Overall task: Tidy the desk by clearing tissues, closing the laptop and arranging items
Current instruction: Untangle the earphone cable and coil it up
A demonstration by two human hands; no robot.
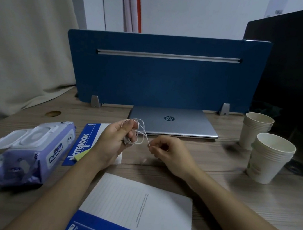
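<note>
Above the middle of the wooden surface [217, 162], the left hand [112, 144] is gripping a thin white cord [141, 130], with several loops of it wrapping around the curled fingers [132, 131] and arching out toward the right. The right hand [168, 153] is sitting just beside it, pinching the loose end of the same cord between thumb and fingertips, so the strand is running across the small gap between the two hands. What hangs at the lower side of the left hand is blurred; it may be the gathered bundle of the cord.

The silver laptop [173, 121] is lying closed beyond the hands, against the foot of the blue divider panel [161, 77]. Under the left hand and wrist a blue-and-white notebook [83, 142] is lying, with a yellow sticky note [81, 155] on its cover. To its left a purple pack of wet wipes [31, 155] is resting with its white lid flipped open. A second notebook [134, 213] is lying nearest the person, between the forearms. Two stacks of paper cups [268, 159] are standing at the right, well apart from the hands.
</note>
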